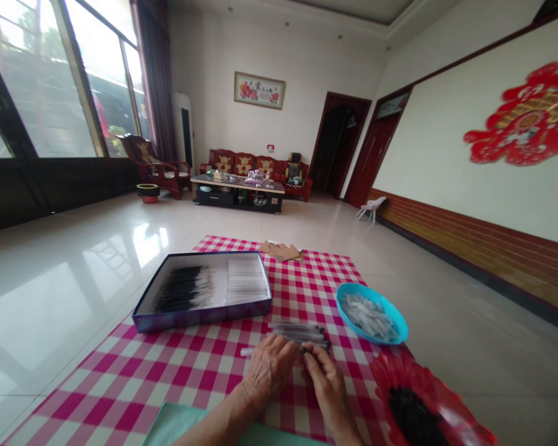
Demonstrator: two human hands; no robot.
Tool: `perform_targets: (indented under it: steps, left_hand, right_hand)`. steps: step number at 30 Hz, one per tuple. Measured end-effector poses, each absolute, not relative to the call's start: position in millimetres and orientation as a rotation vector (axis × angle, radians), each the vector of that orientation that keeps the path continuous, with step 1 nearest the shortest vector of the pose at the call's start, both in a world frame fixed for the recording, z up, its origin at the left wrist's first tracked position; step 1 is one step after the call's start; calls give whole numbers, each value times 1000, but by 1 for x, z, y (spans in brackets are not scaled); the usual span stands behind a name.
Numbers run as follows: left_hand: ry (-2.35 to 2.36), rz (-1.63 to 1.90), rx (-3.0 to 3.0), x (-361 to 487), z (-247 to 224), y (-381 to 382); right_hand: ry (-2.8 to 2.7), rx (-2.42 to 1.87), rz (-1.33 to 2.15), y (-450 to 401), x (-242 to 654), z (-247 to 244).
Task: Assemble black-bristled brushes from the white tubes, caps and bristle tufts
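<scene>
My left hand point(272, 365) is closed around a clear plastic tube point(246, 352), whose pale end pokes out to the left. With thumb and forefinger, my right hand point(324, 375) pinches a small black plug point(302, 350) at the tube's other end; the fingers partly cover it. Just beyond both hands lies a row of clear tubes with black ends point(300, 331). To the right, a red flower-shaped bowl point(462, 402) holds small black pieces point(416, 415). A blue bowl point(341, 308) behind it contains short translucent pieces point(369, 316).
At left on the checked tablecloth point(121, 378) stands a shallow box point(199, 319) with black-ended sticks point(181, 288) and white ones point(246, 282). Torn cardboard point(283, 251) lies at the far edge. A green cloth point(167, 421) is beneath my forearms.
</scene>
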State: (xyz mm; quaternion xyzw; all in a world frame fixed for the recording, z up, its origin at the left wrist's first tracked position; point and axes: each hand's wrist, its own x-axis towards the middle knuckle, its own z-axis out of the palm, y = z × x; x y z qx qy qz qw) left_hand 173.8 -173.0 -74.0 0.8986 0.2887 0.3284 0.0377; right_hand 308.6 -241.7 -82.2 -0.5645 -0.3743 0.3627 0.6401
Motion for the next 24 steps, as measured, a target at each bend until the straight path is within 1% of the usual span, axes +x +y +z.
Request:
perform_targets:
  steps: [4, 12, 21, 24]
  left_hand:
    - [862, 1029, 2755, 174, -74, -173]
    - [884, 1002, 2746, 174, -70, -174]
    - [869, 1044, 2722, 173, -72, -174]
    - [873, 1066, 2724, 173, -71, -174]
  right_hand:
    - [-868, -1275, 860, -240, 309, -83]
    - [-903, -1423, 744, -237, 310, -97]
    - [-941, -1272, 780, -241, 308, -91]
    - [-916, -1309, 762, -238, 308, -93]
